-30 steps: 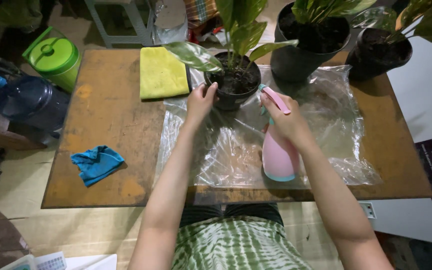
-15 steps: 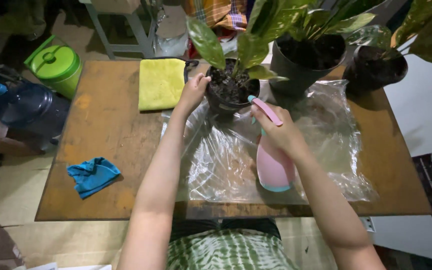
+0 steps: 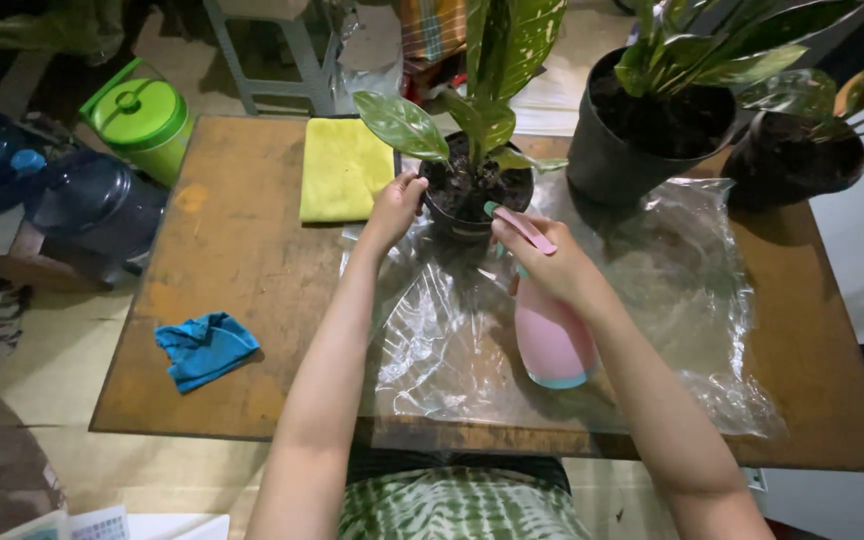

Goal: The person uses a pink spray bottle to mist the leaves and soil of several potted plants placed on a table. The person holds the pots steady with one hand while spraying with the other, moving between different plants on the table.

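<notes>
The small black plastic plant pot (image 3: 472,205), standing on the clear plastic sheet (image 3: 652,290) on the table (image 3: 232,260), is gripped at its rim by the left hand (image 3: 392,210); the pink spray bottle (image 3: 550,335) is grasped by the right hand (image 3: 552,262), its nozzle beside the pot.

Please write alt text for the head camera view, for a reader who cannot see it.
A person's right hand aims a pink spray bottle at a small black potted plant, which the left hand holds by its rim. They sit on a clear plastic sheet on a worn wooden table, with a yellow cloth and a blue cloth.
</notes>
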